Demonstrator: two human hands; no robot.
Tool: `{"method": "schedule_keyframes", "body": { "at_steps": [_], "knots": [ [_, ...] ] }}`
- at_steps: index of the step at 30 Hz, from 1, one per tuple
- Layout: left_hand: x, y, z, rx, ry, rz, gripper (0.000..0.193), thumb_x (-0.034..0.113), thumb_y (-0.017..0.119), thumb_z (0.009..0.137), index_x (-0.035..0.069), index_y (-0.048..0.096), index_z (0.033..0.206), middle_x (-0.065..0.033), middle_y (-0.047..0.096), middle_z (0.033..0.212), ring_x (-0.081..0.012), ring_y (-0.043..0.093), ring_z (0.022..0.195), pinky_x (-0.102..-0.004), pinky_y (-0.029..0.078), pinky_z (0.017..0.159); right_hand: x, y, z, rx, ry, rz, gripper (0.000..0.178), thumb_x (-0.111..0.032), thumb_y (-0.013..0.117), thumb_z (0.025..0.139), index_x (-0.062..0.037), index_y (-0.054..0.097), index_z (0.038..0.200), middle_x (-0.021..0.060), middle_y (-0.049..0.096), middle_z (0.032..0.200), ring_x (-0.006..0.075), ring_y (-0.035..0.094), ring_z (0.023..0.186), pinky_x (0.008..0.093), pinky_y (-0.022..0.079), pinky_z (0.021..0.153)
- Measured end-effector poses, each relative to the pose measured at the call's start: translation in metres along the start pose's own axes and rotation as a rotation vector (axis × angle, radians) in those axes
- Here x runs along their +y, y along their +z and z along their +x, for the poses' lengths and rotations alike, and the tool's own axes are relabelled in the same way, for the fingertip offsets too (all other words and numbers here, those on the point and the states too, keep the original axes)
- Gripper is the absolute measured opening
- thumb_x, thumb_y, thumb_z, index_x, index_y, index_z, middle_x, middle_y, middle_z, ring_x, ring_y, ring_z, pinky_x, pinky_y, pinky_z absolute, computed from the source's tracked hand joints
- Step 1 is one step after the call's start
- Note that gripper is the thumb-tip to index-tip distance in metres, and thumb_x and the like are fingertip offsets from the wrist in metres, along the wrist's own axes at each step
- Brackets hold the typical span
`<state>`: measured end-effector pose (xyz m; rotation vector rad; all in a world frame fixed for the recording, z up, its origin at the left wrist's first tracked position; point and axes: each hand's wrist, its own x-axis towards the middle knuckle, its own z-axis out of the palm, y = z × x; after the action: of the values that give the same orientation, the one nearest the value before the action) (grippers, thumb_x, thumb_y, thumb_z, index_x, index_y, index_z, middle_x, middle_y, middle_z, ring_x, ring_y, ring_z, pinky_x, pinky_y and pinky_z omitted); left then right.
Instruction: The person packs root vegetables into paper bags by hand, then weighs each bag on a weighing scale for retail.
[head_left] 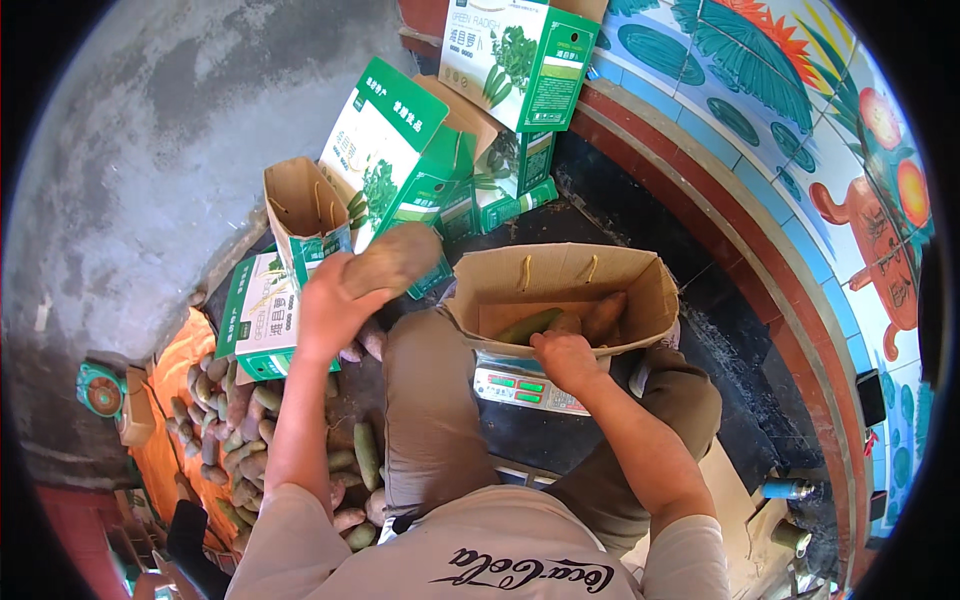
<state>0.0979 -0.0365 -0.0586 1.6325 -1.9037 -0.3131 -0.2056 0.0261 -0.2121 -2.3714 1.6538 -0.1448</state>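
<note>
1. A painted tile wall (770, 120) curves along your right, green cartons (400, 150) stand at the far side, and a heap of roots (215, 400) lies on an orange sheet (162, 460) at your left.
2. In front of you, between your knees, a scale (525, 388) carries the open box (560, 275), whose long sides run left to right.
3. Your left hand (335, 300) is wrapped round the near-left end of a big brown root (398, 258) – the grip is filled, though blur hides exactly how the fingers sit.
4. That root lies to the left of the box, near its far-left corner. How high it hangs against the rim you cannot judge from this one view.
5. Its long axis slants from near left to far right, so its free end points away from you and not squarely across the box's mouth. This is the relation that matters most: the opening lies to the right of the root and a little nearer you.
6. Your right hand (568, 358) is closer to the box – right at its near rim, with a stubby root (566, 322) just beyond the fingers. You cannot tell whether they grip it.
7. Inside, a green root (528, 327) lies left and a reddish one (605, 318) right.
</note>
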Motion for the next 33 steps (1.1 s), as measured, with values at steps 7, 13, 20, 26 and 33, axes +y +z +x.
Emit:
{"method": "schedule_keyframes", "body": {
  "at_steps": [7, 13, 20, 26, 33],
  "knots": [
    [0.064, 0.079, 0.033, -0.365, 0.297, 0.08, 0.052, 0.032, 0.075, 0.064, 0.004, 0.058, 0.104, -0.0154, 0.061, 0.1, -0.0331, 0.06, 0.093, -0.0404, 0.048, 0.08, 0.0, 0.0, -0.002, 0.008, -0.026, 0.004, 0.012, -0.008, 0.051, 0.078, -0.0065, 0.06, 0.086, 0.0126, 0.063, 0.083, 0.0299, 0.064, 0.082, 0.039, 0.052, 0.068],
    [0.051, 0.122, 0.043, -0.429, 0.288, 0.106, 0.042, 0.024, 0.073, 0.068, 0.006, 0.061, 0.104, -0.0144, 0.063, 0.102, -0.0328, 0.06, 0.094, -0.0401, 0.049, 0.08, 0.001, 0.007, 0.003, 0.07, -0.074, -0.001, 0.012, -0.007, 0.052, 0.076, -0.0064, 0.06, 0.084, 0.0121, 0.063, 0.08, 0.0289, 0.063, 0.079, 0.0389, 0.052, 0.066],
    [0.012, 0.058, 0.023, 0.004, 0.219, -0.132, 0.031, 0.011, 0.066, 0.079, 0.003, 0.061, 0.109, -0.014, 0.066, 0.099, -0.0242, 0.064, 0.09, -0.0324, 0.05, 0.075, 0.005, 0.005, 0.004, 0.133, -0.063, 0.016, 0.007, -0.008, 0.052, 0.076, -0.0076, 0.058, 0.081, 0.0105, 0.062, 0.077, 0.0275, 0.063, 0.077, 0.0384, 0.051, 0.065],
    [-0.093, 0.047, -0.051, 0.079, -0.041, -0.028, 0.021, 0.011, 0.067, 0.076, 0.005, 0.064, 0.096, -0.0139, 0.066, 0.091, -0.0305, 0.063, 0.084, -0.0346, 0.05, 0.071, 0.003, 0.005, 0.009, 0.139, -0.078, 0.032, 0.006, -0.009, 0.053, 0.076, -0.0075, 0.057, 0.081, 0.0115, 0.061, 0.077, 0.0285, 0.062, 0.076, 0.0396, 0.05, 0.066],
    [-0.218, 0.087, -0.18, -0.25, -0.487, 0.284, 0.021, 0.021, 0.066, 0.076, 0.01, 0.063, 0.093, -0.0128, 0.065, 0.092, -0.0313, 0.062, 0.089, -0.0409, 0.05, 0.077, 0.004, 0.003, 0.008, 0.1, -0.082, 0.023, 0.009, -0.013, 0.058, 0.079, -0.0073, 0.055, 0.084, 0.0116, 0.06, 0.078, 0.029, 0.061, 0.078, 0.04, 0.05, 0.067]
  ]
}}
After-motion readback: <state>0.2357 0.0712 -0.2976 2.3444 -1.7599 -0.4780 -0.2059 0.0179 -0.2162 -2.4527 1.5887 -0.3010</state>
